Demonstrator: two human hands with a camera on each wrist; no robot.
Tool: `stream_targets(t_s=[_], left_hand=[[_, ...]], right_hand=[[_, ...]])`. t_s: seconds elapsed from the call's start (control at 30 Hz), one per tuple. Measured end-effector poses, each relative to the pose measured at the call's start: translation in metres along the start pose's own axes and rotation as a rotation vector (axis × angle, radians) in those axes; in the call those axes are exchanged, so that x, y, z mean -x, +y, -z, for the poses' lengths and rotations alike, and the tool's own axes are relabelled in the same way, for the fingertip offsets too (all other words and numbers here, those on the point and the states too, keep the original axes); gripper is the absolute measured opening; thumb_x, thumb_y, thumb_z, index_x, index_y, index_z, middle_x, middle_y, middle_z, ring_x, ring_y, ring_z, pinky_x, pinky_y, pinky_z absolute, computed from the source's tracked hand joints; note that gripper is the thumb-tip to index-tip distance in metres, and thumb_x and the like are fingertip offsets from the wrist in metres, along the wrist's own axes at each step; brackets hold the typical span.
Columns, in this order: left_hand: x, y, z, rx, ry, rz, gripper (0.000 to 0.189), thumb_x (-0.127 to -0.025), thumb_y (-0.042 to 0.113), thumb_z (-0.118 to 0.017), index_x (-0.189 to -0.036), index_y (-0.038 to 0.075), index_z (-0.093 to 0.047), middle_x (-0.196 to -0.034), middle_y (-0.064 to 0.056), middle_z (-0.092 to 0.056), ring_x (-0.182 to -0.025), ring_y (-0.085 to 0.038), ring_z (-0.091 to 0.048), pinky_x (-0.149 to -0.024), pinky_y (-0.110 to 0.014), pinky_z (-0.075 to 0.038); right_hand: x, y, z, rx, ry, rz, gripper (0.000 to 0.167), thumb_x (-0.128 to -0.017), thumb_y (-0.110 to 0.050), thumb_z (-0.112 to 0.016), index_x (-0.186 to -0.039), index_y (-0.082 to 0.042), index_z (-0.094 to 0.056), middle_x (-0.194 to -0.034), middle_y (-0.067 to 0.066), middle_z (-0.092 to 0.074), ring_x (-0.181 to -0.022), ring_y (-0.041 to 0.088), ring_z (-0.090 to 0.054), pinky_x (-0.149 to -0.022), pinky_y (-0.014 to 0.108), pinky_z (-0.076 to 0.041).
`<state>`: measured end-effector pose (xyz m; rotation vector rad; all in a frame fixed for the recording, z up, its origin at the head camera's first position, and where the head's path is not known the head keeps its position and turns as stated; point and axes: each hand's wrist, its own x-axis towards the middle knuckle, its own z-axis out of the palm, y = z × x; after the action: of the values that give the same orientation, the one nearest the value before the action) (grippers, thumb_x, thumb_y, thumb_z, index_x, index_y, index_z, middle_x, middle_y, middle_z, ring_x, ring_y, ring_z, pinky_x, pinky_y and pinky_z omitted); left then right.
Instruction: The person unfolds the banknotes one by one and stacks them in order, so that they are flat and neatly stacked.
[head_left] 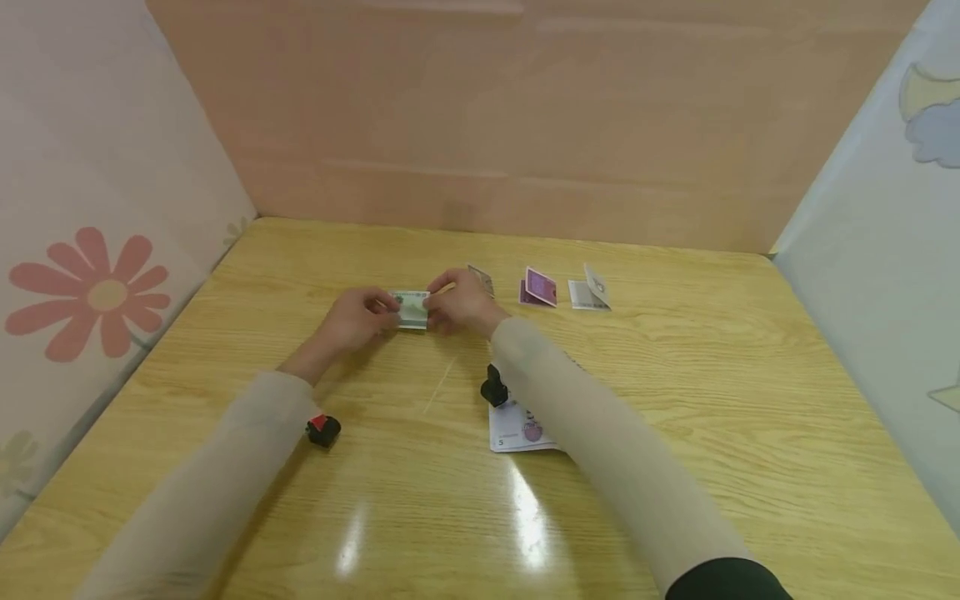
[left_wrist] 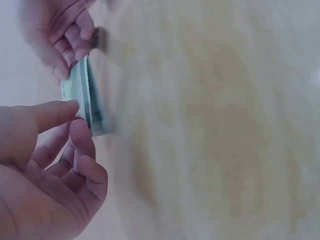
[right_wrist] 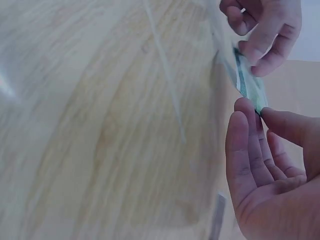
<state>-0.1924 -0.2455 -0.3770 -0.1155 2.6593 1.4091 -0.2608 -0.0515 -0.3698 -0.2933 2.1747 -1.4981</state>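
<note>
A folded green banknote (head_left: 412,310) is held between both hands, its fold visible in the left wrist view. My left hand (head_left: 358,321) pinches its left end between thumb and fingers. At the right end, my right hand (head_left: 461,302) grips it with thumb and fingertips, as the right wrist view shows. Behind the right hand stands another folded banknote (head_left: 483,279), mostly hidden. Further right are a folded purple banknote (head_left: 542,287) and a folded grey-white banknote (head_left: 590,293), each partly raised like a tent.
Flat banknotes (head_left: 517,433), the top one marked 5, lie under the right forearm. Small black objects show beside the left sleeve (head_left: 324,432) and right sleeve (head_left: 494,387). The wooden table (head_left: 712,400) is bordered by a pinkish back panel (head_left: 487,117) and patterned side panels.
</note>
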Motion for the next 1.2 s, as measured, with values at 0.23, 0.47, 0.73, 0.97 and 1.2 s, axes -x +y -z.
stream_targets(t_s=[0.23, 0.47, 0.73, 0.97, 1.2], left_hand=[[0.005, 0.018, 0.007, 0.104, 0.084, -0.052, 0.028, -0.100, 0.026, -0.065, -0.114, 0.001, -0.063, -0.105, -0.017, -0.064, -0.072, -0.024, -0.060, -0.058, -0.027, -0.048], [0.002, 0.027, -0.004, 0.254, 0.036, -0.014, 0.032, -0.100, 0.029, -0.066, -0.119, 0.004, -0.061, -0.115, -0.021, -0.063, -0.077, -0.026, -0.067, -0.060, -0.029, -0.051], [0.007, 0.036, -0.026, 0.401, -0.074, -0.017, 0.041, -0.100, 0.034, -0.064, -0.128, 0.004, -0.061, -0.119, -0.021, -0.063, -0.080, -0.022, -0.071, -0.076, -0.038, -0.058], [0.016, 0.051, -0.045, 0.503, -0.189, -0.063, 0.033, -0.100, 0.024, -0.065, -0.125, 0.003, -0.063, -0.117, -0.017, -0.066, -0.088, -0.029, -0.071, -0.074, -0.035, -0.058], [0.022, 0.064, -0.064, 0.494, -0.258, -0.092, 0.025, -0.100, 0.012, -0.064, -0.122, 0.000, -0.065, -0.102, -0.011, -0.069, -0.081, -0.029, -0.068, -0.069, -0.031, -0.057]], right_hand=[[0.013, -0.002, 0.019, -0.046, -0.051, 0.052, 0.024, -0.094, -0.005, -0.069, -0.115, 0.001, -0.060, -0.095, 0.019, -0.071, -0.076, 0.026, -0.073, -0.079, 0.047, -0.059], [0.035, 0.003, 0.050, -0.063, -0.055, 0.103, 0.024, -0.094, -0.005, -0.069, -0.116, 0.000, -0.060, -0.100, 0.019, -0.072, -0.081, 0.031, -0.073, -0.080, 0.051, -0.058], [0.070, 0.013, 0.086, -0.009, -0.042, 0.179, 0.026, -0.096, -0.008, -0.068, -0.119, 0.000, -0.058, -0.098, 0.018, -0.072, -0.089, 0.039, -0.071, -0.077, 0.049, -0.059], [0.099, 0.023, 0.097, 0.018, -0.042, 0.198, 0.026, -0.095, -0.007, -0.068, -0.117, 0.002, -0.058, -0.096, 0.017, -0.072, -0.087, 0.037, -0.072, -0.074, 0.050, -0.059], [0.116, 0.031, 0.103, 0.048, -0.049, 0.218, 0.025, -0.096, -0.009, -0.069, -0.116, 0.001, -0.057, -0.095, 0.018, -0.073, -0.087, 0.042, -0.070, -0.074, 0.056, -0.058]])
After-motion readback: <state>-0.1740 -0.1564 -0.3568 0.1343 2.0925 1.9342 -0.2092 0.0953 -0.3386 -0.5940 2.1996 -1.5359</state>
